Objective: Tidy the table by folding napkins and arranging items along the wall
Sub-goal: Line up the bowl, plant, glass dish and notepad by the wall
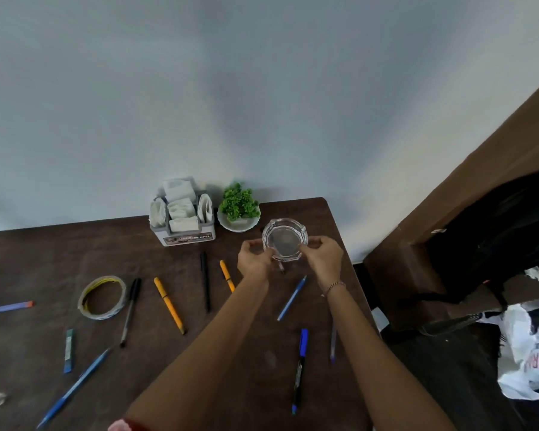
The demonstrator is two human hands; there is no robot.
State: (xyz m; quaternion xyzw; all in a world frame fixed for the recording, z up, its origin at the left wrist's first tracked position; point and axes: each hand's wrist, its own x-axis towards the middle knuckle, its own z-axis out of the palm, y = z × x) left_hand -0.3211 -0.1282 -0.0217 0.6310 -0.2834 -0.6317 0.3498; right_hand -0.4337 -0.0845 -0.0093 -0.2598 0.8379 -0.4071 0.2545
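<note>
Head view: gripping glass ashtray (284, 241) by opposite rims with left hand (255, 259) and right hand (322, 256), seemingly lining it up beside plant (238, 203) along wall (262, 104).

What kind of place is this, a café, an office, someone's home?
Probably a café or small eatery table against a wall: a napkin holder, a little potted plant and a glass ashtray suggest it, though the scattered pens hint at a desk.

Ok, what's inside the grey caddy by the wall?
The caddy holds white napkins in its compartments, tops above the rim. Their lower parts and its floor are hidden by its walls.
</note>
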